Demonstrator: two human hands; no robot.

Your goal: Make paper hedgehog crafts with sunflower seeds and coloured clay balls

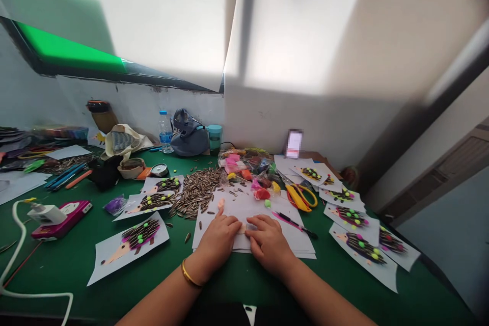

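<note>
On a stack of white paper (225, 204), a small flat piece of peach-coloured modelling clay (242, 229) lies between my fingertips. My left hand (219, 234) presses on its left side with fingers together and bent. From the right, my right hand (269, 242) pinches at the same piece, its fingers curled inward. Part of the clay is hidden under the fingertips. Another lump of peach clay (221, 204) is just beyond my left thumb. A black pen (296, 225) rests on the paper beside my right hand. Sunflower seeds (196, 191) are heaped beyond my left hand.
Bags of coloured clay (244, 165) and yellow-handled scissors (301, 197) lie behind the paper. Finished hedgehog pictures, such as one hedgehog card (130, 247), lie on both sides. A pink power strip (63, 220) with a white cable is at left. A water bottle (165, 132) stands by the wall.
</note>
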